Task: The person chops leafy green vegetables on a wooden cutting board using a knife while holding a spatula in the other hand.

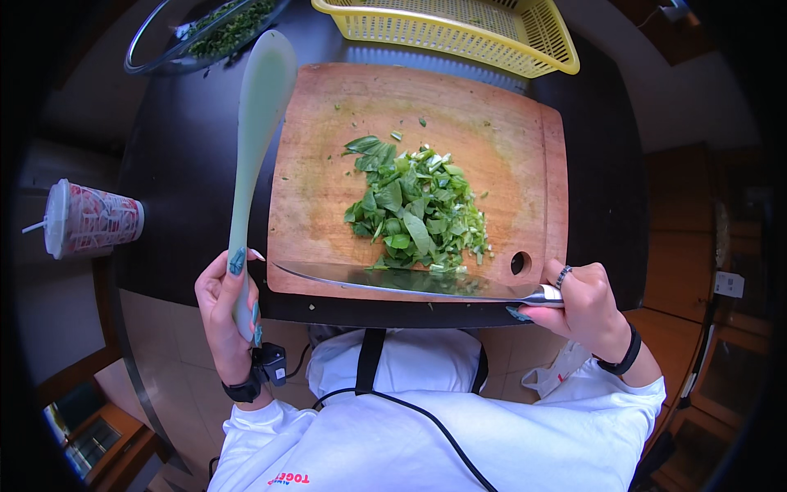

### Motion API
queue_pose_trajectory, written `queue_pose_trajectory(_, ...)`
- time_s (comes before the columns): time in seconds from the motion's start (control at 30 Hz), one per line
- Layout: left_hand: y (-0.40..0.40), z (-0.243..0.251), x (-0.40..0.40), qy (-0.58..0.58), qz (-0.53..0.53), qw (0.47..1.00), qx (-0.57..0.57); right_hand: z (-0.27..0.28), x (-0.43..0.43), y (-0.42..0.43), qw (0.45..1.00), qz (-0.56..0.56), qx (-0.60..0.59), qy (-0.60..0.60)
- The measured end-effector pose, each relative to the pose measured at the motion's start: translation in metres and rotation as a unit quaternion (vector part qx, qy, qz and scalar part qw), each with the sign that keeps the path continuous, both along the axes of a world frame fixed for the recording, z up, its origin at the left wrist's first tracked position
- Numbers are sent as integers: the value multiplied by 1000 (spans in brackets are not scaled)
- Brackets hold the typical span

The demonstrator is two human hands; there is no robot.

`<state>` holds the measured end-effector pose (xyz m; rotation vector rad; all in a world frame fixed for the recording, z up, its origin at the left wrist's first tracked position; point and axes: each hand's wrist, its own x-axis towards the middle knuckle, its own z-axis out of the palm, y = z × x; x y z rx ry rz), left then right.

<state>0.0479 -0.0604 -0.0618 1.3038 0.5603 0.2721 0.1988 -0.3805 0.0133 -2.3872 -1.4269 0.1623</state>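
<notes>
My left hand (230,298) grips the handle of a pale green spatula or spoon (261,104), whose broad end points away from me. In my right hand (584,301) is the handle of a large kitchen knife (399,283). Its blade lies across the near edge of the wooden cutting board (320,197), pointing left. Just beyond the blade, a heap of chopped leafy greens (418,203) sits on the board, with pale stem pieces mostly on its right side. The blade's far edge borders the heap, and a few bits meet it there.
A glass bowl (144,58) with chopped greens stands at the far left. Behind the board is a yellow plastic basket (430,27). A lidded cup (95,218) with a straw is at the table's left edge. A black cable (424,418) crosses my shirt.
</notes>
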Motion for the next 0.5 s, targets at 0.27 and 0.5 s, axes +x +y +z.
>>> queue_pose_trajectory(0.27,1,-1,1,3,-4,1000,-2,-9,-3,4,997,-19,-77,-9)
queue_pose_trajectory(0.5,1,0,0,4,1,1000,-5,2,3,5,1000,-10,-3,3)
